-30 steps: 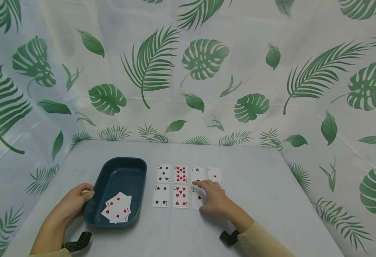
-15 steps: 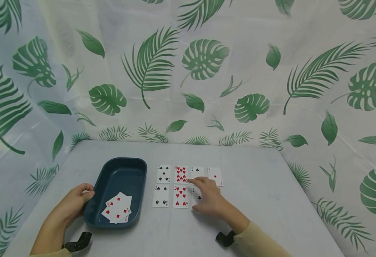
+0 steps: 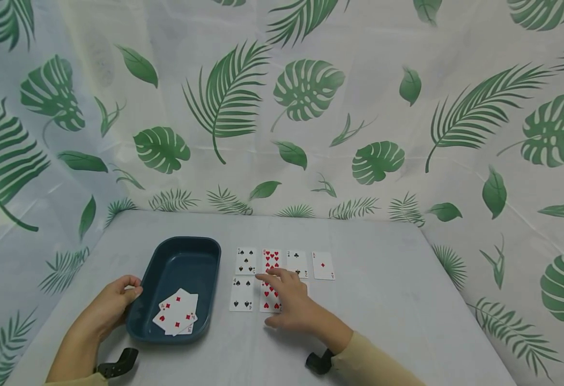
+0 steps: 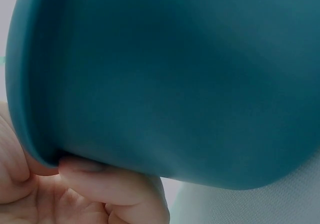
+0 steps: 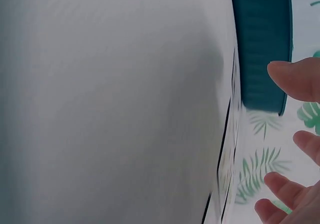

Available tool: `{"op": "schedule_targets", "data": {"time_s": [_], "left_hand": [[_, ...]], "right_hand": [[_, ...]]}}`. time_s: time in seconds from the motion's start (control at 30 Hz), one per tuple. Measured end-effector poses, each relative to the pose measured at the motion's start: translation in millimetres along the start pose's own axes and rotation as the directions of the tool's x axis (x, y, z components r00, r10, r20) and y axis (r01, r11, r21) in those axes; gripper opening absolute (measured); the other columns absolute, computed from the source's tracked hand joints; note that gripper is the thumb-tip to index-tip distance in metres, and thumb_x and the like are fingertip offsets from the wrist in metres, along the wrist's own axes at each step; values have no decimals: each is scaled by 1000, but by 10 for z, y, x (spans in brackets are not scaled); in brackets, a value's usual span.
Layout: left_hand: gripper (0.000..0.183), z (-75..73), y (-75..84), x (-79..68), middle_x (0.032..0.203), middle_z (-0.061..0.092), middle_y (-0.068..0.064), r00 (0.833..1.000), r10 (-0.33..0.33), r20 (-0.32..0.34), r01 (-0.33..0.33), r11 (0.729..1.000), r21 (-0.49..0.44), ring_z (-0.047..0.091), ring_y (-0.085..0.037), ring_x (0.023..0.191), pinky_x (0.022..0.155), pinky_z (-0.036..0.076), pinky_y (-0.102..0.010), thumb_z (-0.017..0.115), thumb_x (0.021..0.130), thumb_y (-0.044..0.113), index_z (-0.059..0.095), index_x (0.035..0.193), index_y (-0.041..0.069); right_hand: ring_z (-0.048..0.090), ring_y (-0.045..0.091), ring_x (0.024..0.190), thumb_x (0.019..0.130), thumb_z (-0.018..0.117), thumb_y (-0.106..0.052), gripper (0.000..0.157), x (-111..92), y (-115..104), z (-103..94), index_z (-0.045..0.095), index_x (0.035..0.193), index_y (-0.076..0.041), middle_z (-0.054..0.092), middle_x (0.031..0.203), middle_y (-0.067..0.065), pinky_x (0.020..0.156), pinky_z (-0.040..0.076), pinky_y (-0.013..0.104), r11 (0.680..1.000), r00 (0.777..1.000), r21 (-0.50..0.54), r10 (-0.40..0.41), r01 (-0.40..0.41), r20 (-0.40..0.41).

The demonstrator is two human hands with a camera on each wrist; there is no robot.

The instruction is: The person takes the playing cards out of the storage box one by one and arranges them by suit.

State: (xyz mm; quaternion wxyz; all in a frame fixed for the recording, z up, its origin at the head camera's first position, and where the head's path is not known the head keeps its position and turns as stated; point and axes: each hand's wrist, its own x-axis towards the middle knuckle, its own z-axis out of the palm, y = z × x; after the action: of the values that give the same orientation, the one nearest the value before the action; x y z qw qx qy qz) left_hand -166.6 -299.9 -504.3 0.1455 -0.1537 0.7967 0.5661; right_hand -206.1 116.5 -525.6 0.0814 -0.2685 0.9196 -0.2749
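My left hand (image 3: 110, 303) grips the left rim of a dark blue tray (image 3: 216, 279); in the left wrist view the thumb and a finger (image 4: 107, 184) pinch the tray's edge. Inside the tray lies an overlapping pile of playing cards (image 3: 178, 311). My right hand (image 3: 294, 305), fingers spread and holding nothing, hovers over the two rows of cards. It partly covers the seven of hearts (image 3: 267, 303) and the hearts card behind it (image 3: 271, 257), and hides the ace of clubs. Left of the fingers lies the four of spades (image 3: 241, 294).
In the back row are the five of spades (image 3: 245, 261), two of clubs (image 3: 296, 259) and ace of diamonds (image 3: 323, 266). A white cloth covers the table (image 3: 383, 289). Behind and beside it hangs a leaf-patterned curtain (image 3: 320, 128). Black wrist mounts (image 3: 118, 363) sit below both hands.
My right hand has moved left, from over the clubs cards to over the hearts cards, uncovering the two of clubs and ace of diamonds. The left hand and tray have stayed put.
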Motion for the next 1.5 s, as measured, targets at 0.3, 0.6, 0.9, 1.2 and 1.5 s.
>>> {"op": "schedule_targets", "data": {"time_s": [0.3,0.6,0.9,1.2,1.5], "left_hand": [[20,2,6,-5,92,62,-6,1000,9,2,-9,1000,8,64,-17,78,68,56,-35,37,115,8,43,128,-5],[19,8,10,5,91,62,-5,1000,11,-1,-11,1000,9,64,-17,78,68,56,-35,37,115,9,43,127,-5],[19,5,9,5,91,62,-5,1000,15,2,-15,1000,9,64,-17,78,68,56,-35,37,115,8,43,127,-5],[19,1,5,1,91,62,-5,1000,4,-2,-4,1000,12,64,-17,78,68,56,-35,37,115,8,43,128,-5],[20,0,-2,-5,91,64,-5,1000,9,1,-9,1000,6,65,-17,77,68,57,-35,37,115,8,43,128,-6]], "right_hand": [[37,33,150,76,93,-25,99,82,-207,75,43,161,-34,42,163,7,113,34,65,998,998,-8,-64,64,4],[34,28,153,78,93,-28,101,147,-424,129,39,162,-42,39,165,2,113,35,62,996,996,3,-86,86,27],[33,29,153,81,92,-29,98,192,-642,179,39,163,-41,40,165,2,116,36,62,988,988,-5,-152,153,40],[28,27,157,84,93,-34,100,290,-879,266,34,164,-44,33,171,-1,117,35,65,980,978,-20,-197,199,65],[24,27,160,90,87,-36,93,411,-1117,374,33,166,-42,28,174,-3,118,35,58,957,956,-43,-284,287,68]]}}
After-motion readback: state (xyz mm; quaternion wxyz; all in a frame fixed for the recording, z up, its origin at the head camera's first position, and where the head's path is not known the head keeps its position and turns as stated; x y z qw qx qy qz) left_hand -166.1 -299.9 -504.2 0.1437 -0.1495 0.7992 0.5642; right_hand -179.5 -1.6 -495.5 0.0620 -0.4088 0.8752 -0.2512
